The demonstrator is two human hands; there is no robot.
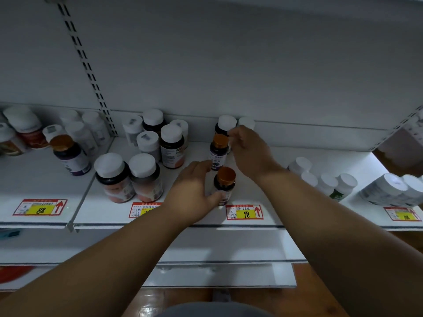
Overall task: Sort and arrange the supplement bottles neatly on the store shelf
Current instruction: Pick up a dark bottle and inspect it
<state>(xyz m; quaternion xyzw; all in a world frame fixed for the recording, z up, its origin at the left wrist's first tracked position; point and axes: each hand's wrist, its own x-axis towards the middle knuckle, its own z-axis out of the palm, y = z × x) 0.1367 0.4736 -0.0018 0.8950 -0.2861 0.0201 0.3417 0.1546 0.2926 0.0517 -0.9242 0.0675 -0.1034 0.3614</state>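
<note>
Lining-up step: my left hand is gripping the front orange-capped bottle. My right hand is pinching the rear bottle; next, I'm judging, squaring them.

Orange-capped dark purple plastic bottle beside the left fingers; white-capped dark bottle by the right fingertips.

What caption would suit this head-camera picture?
Left hand grips the front orange-capped bottle while right hand reaches a white-capped bottle behind.
</note>
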